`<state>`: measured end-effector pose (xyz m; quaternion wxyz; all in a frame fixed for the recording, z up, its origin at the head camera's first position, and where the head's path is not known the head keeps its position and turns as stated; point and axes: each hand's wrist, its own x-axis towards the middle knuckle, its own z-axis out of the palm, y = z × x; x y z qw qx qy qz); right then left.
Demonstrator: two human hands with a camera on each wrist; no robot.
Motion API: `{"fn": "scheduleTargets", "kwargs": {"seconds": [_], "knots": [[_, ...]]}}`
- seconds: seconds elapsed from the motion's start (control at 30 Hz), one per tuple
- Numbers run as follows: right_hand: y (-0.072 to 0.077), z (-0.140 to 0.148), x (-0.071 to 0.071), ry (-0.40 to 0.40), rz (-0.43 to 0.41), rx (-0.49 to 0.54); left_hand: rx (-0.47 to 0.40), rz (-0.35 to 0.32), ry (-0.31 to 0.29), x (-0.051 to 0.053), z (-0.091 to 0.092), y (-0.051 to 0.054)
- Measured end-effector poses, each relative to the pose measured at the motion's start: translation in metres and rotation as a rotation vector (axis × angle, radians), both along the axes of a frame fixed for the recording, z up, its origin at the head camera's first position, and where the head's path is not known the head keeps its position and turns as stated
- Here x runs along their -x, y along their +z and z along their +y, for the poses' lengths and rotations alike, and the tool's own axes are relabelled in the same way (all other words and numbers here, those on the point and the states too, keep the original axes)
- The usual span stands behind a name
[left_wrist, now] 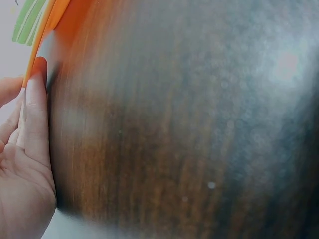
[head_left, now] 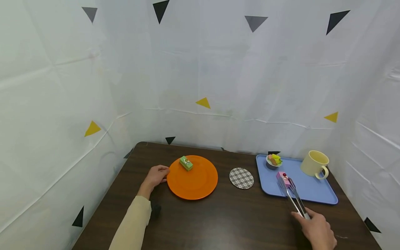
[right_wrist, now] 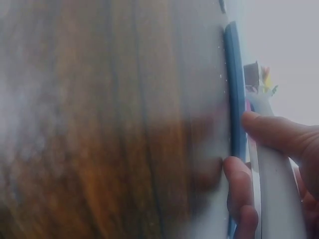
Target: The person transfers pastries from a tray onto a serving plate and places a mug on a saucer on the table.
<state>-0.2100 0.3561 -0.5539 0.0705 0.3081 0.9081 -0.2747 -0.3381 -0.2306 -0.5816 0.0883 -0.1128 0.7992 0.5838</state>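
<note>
My left hand point(head_left: 156, 176) pinches the left rim of an orange plate point(head_left: 192, 185), thumb on top and fingers beneath in the left wrist view. A green cake piece point(head_left: 186, 163) lies on the plate's upper part. Metal tongs point(head_left: 295, 199) are gripped in my right hand point(head_left: 318, 230). Their tips stand at both sides of a pink cake piece point(head_left: 283, 178) on the blue tray point(head_left: 325, 195); whether they press on it, I cannot tell. In the right wrist view, thumb and fingers hold the tongs point(right_wrist: 279, 194) beside the tray's edge point(right_wrist: 236, 89).
A small dark cup with colourful food point(head_left: 274, 162) and a yellow mug point(head_left: 314, 164) stand on the tray. Between plate and tray lies a round checked coaster point(head_left: 241, 178). White curtains hang behind and beside the dark wooden table point(head_left: 218, 222).
</note>
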Motion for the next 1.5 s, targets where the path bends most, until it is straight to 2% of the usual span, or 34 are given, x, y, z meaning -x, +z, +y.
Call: {"fn": "scheduleTargets", "kwargs": {"seconds": [0.33,0.8,1.0,1.1,1.3,1.5], "knots": [[0.002,0.001,-0.001,-0.003,-0.004,0.002,-0.015,0.019,-0.011,-0.004,0.001,0.005],[-0.002,0.004,-0.002,0.0,0.035,0.033,0.0,0.021,0.009,-0.003,0.0,0.0],[0.0,0.004,-0.005,0.011,0.041,0.036,-0.002,0.033,-0.007,-0.004,0.0,0.001],[0.002,0.003,-0.004,0.015,0.051,0.035,0.003,0.041,-0.014,-0.002,-0.001,0.001],[0.003,0.003,-0.004,0.03,0.059,0.037,0.0,0.039,-0.007,0.0,-0.005,-0.005],[0.006,0.0,-0.006,0.059,0.054,0.079,-0.007,0.035,-0.009,0.004,-0.004,-0.006]]}}
